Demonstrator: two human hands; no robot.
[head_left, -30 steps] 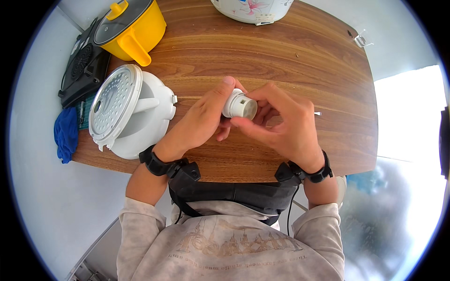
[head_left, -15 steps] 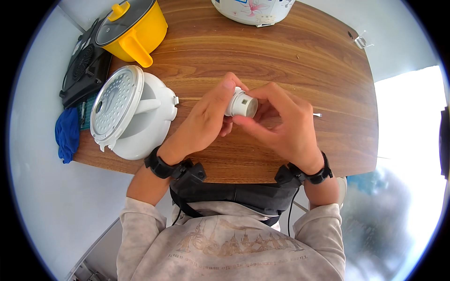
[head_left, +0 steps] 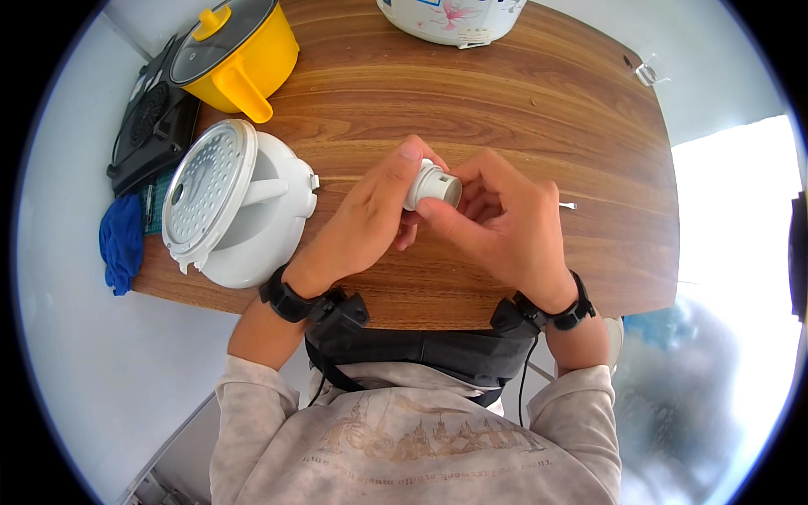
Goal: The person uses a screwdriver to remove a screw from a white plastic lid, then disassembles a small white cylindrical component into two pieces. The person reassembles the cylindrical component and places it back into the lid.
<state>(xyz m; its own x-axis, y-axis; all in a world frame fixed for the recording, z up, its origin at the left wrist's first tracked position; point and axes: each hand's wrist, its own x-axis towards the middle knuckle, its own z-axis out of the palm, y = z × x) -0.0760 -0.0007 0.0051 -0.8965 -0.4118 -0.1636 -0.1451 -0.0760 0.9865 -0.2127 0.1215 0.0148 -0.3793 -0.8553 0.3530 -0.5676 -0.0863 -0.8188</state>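
Between my two hands is a small white cylindrical plastic part (head_left: 434, 187), stepped in width, with a small square notch near its open end. My left hand (head_left: 368, 210) wraps round its wider end, thumb along the top side. From the other side, my right hand (head_left: 515, 227) pinches the narrower rim, its thumb against the near edge and its other fingers curled behind. Part of the piece is hidden by the fingers. Both hands are above the wooden table, and each wrist wears a black strap with a small black device.
Left of my hands sits a white appliance lid (head_left: 282, 220) with a perforated metal plate (head_left: 210, 177). Beyond are a yellow pot (head_left: 261, 67), a black cooker (head_left: 147, 126) and a blue cloth (head_left: 122, 240). A white flowered appliance (head_left: 454, 23) stands far off. A thin metal tip (head_left: 569, 205) shows beside my right hand.
My right fingers have curled in further and shifted along the white part's rim. The part has turned slightly, moving its notch up and to the right. My left hand keeps its hold.
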